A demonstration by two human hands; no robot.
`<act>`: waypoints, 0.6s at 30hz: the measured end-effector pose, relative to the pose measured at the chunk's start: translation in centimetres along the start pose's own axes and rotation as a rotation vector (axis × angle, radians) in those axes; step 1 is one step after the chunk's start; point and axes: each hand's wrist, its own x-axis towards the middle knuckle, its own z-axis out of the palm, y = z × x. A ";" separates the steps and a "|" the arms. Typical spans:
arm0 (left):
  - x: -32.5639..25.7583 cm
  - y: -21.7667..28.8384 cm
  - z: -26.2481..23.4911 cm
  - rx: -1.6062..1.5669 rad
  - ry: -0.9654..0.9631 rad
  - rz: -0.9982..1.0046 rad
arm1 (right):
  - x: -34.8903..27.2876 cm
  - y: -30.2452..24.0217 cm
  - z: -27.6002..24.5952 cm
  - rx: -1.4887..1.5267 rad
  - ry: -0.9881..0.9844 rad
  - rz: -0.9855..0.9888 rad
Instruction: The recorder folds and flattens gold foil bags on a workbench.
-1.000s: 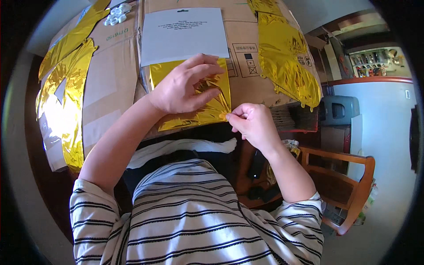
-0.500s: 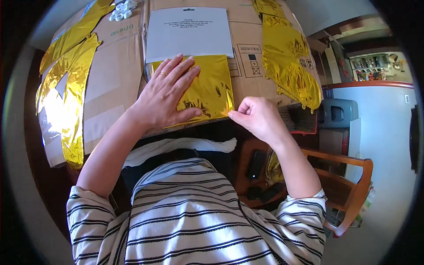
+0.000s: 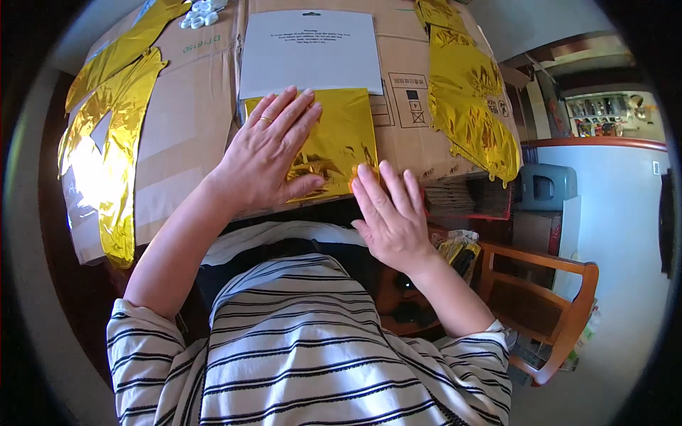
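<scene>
A folded sheet of shiny gold foil lies on the cardboard-covered work surface, just below a white header card with a hang hole. My left hand, a ring on one finger, rests flat across the foil's left side with its fingers apart. At the foil's lower right corner, the fingertips of my right hand touch it. That hand's fingers are stretched out and spread, and it holds nothing that I can see.
Flat gold foil balloons lie on the cardboard, one pair at the left and others at the right. Small white rings sit at the back left. A wooden chair stands at the right, by a grey plastic stool.
My right hand has opened from a pinch at the foil's corner and moved slightly left, fingers now spread over the corner. My left hand stays in place. The card appears shifted slightly right.
</scene>
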 end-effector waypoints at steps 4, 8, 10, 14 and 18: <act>-0.1 -0.1 -0.1 0.023 -0.035 0.004 | -1.6 0.1 1.5 0.000 0.009 0.029; 0.0 -0.1 0.0 0.017 -0.017 0.020 | -2.8 0.8 2.4 -0.039 0.059 0.030; -0.1 -0.1 0.1 0.021 -0.015 0.017 | -3.0 1.0 1.6 0.014 0.098 0.069; -0.3 0.0 0.0 0.040 -0.044 0.001 | -2.8 1.8 -0.8 0.153 0.256 0.193; -0.2 0.0 -0.2 0.038 -0.057 -0.011 | 0.3 2.5 -2.0 0.310 0.322 0.218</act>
